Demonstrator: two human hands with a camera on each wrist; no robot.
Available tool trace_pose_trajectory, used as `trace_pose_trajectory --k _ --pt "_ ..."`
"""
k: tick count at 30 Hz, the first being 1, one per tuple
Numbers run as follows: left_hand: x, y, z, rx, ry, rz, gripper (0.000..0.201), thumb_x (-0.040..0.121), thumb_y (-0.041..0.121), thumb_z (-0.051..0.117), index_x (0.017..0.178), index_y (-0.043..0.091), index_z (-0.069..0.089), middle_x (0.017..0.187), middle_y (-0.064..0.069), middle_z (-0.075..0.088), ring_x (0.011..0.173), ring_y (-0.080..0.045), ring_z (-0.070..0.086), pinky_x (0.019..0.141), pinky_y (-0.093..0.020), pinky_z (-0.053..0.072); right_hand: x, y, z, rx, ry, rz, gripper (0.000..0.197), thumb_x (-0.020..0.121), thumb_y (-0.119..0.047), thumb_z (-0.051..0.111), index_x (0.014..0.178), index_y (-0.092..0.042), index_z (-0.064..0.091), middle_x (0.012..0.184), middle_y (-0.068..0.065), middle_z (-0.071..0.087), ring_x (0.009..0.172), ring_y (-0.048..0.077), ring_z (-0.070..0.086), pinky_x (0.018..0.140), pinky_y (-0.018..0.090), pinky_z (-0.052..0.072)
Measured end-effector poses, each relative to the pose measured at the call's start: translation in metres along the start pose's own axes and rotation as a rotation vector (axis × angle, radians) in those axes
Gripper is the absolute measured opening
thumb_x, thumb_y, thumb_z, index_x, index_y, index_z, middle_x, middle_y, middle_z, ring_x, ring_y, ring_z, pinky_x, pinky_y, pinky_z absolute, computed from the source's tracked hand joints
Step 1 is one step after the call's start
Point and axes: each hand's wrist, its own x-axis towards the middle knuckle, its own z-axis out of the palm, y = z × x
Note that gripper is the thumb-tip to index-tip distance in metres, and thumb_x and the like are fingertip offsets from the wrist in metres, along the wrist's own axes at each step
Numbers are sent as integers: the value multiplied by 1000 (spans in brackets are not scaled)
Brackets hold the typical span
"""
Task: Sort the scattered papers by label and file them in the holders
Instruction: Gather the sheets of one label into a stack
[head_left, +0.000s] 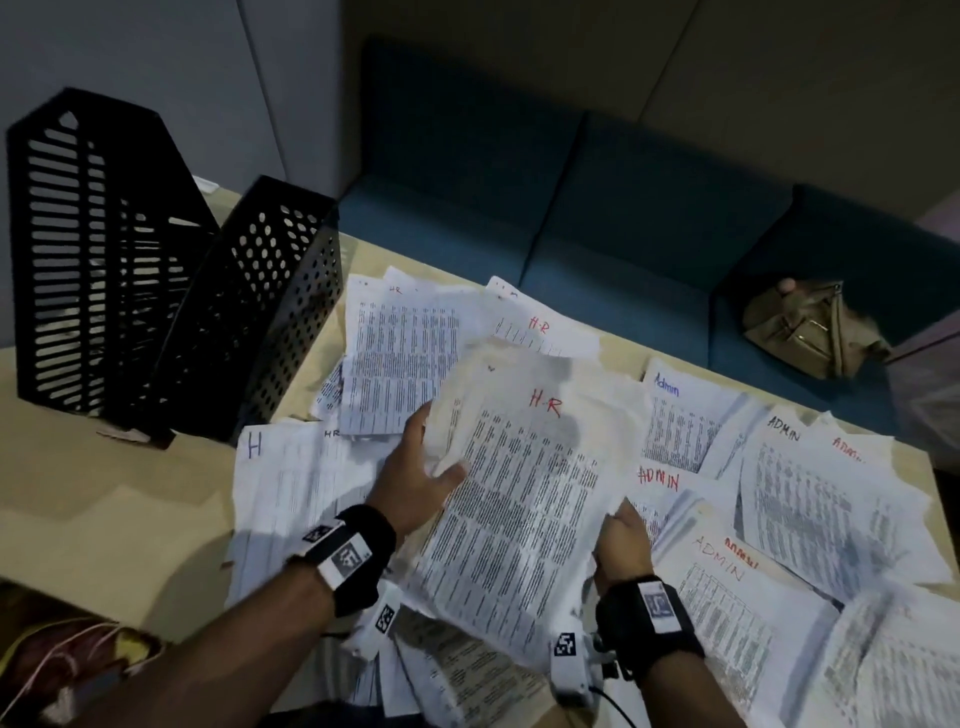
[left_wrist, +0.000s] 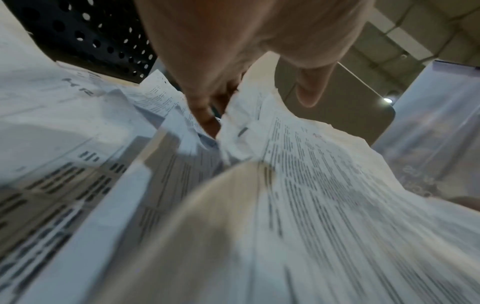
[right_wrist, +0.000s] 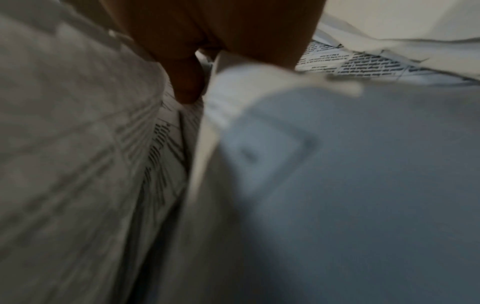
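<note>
Both hands hold a limp, crinkled sheaf of printed HR papers (head_left: 524, 499) lifted above the table (head_left: 104, 499): the left hand (head_left: 415, 478) grips its left edge, thumb on top, and the right hand (head_left: 621, 545) pinches its lower right corner. Left of the sheaf stand two black holders, one slotted (head_left: 93, 249), one perforated (head_left: 270, 291). Right of it lie flat ADMIN sheets (head_left: 810, 499).

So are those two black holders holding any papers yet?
Cannot tell: the slatted holder and the perforated holder stand upright, their insides dark.
</note>
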Motion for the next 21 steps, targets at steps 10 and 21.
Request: trace_pose_trajectory --k 10,21 --pt "14 7 -4 95 33 -112 69 83 21 71 137 25 28 127 -3 56 114 -25 56 95 -40 48 -18 10 18 -98 -85 -10 25 90 -33 53 109 -28 69 107 -6 67 101 22 58 90 37 45" --pt "3 3 8 163 23 -112 54 89 25 64 136 20 39 115 4 60 95 -13 57 64 -12 43 -9 -2 19 -413 -22 -224 49 81 -60 56 76 -11 59 64 14 60 58 30 57 52 22 34"
